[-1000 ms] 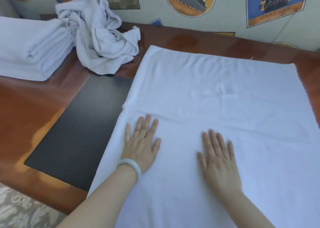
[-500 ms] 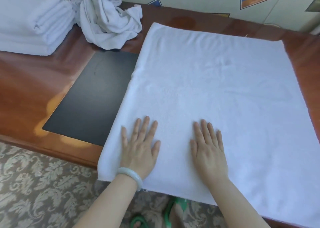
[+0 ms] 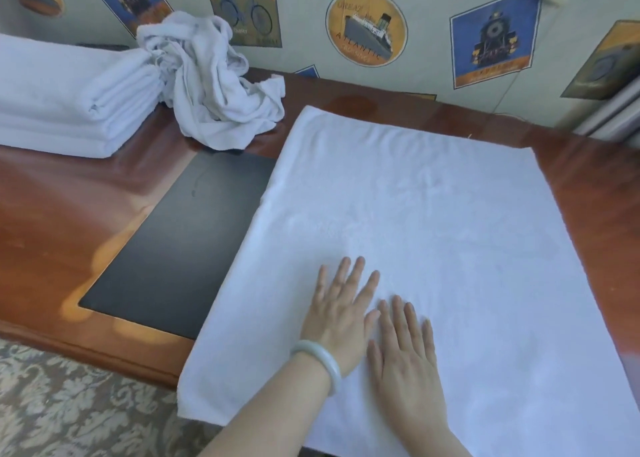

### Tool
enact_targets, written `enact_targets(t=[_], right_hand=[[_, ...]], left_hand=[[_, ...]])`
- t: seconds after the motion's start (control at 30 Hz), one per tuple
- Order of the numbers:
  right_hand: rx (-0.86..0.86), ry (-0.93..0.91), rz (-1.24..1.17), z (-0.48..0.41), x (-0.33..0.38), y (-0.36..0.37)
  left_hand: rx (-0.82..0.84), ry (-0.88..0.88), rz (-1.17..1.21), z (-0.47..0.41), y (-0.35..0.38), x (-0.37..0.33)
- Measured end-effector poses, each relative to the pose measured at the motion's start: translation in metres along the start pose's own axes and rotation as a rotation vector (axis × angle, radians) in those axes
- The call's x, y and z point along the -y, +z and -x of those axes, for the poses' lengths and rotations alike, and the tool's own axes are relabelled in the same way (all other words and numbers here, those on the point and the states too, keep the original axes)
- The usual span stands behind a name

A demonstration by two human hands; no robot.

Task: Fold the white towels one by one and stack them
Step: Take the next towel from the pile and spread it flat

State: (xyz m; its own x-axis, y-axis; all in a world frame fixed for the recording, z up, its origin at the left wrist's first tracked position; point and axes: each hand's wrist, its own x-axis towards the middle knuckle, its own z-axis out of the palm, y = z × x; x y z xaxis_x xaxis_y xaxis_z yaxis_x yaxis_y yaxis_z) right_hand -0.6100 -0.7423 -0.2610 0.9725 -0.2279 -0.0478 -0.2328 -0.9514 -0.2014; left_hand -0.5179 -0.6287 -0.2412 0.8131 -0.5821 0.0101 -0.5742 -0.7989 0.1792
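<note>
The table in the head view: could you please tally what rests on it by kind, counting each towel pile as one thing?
Flat towel: 1
Crumpled towel heap: 1
Folded towel stack: 1
Black mat: 1
Hands flat on the spread towel: 2, the left hand and the right hand
Total: 6
How many towels each pile holds cannot be told.

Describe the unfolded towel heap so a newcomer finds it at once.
On the wooden table, look to the far left, against the wall. Right of the folded towel stack sits the crumpled towel heap, the only white cloth bunched up, neither stacked nor spread flat.
</note>
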Motion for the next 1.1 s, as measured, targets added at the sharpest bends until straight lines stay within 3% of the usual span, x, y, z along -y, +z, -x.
enact_targets(t=[0.07, 0.2, 0.33, 0.57, 0.83, 0.93, 1.03, 1.1], right_hand=[[-0.016, -0.001, -0.035, 0.0, 0.003, -0.007], [-0.143, -0.055, -0.05, -0.028, -0.008, -0.018], [-0.057, -0.122, -0.028, -0.092, -0.018, -0.025], [-0.069, -0.17, -0.091, -0.13, -0.037, -0.016], [-0.244, 0.354, -0.024, -0.148, -0.154, -0.04], [-0.301, 0.17, -0.063, -0.169, -0.123, -0.04], [-0.17, -0.113, -0.113, -0.201, -0.082, -0.033], [-0.108, -0.161, -0.103, -0.224, -0.082, -0.031]], left_hand=[[0.089, -0.052, -0.042, -0.014, 0.013, 0.002], [0.11, -0.155, -0.036, -0.003, 0.017, 0.007], [0.128, -0.129, -0.041, -0.008, 0.015, 0.001], [0.146, -0.066, -0.038, -0.123, 0.007, 0.02], [0.115, -0.137, -0.089, -0.122, 0.011, 0.023], [0.099, -0.087, -0.059, -0.136, 0.008, 0.012], [0.097, 0.086, -0.059, -0.173, 0.012, -0.004], [0.112, 0.14, -0.092, -0.197, 0.015, 0.006]])
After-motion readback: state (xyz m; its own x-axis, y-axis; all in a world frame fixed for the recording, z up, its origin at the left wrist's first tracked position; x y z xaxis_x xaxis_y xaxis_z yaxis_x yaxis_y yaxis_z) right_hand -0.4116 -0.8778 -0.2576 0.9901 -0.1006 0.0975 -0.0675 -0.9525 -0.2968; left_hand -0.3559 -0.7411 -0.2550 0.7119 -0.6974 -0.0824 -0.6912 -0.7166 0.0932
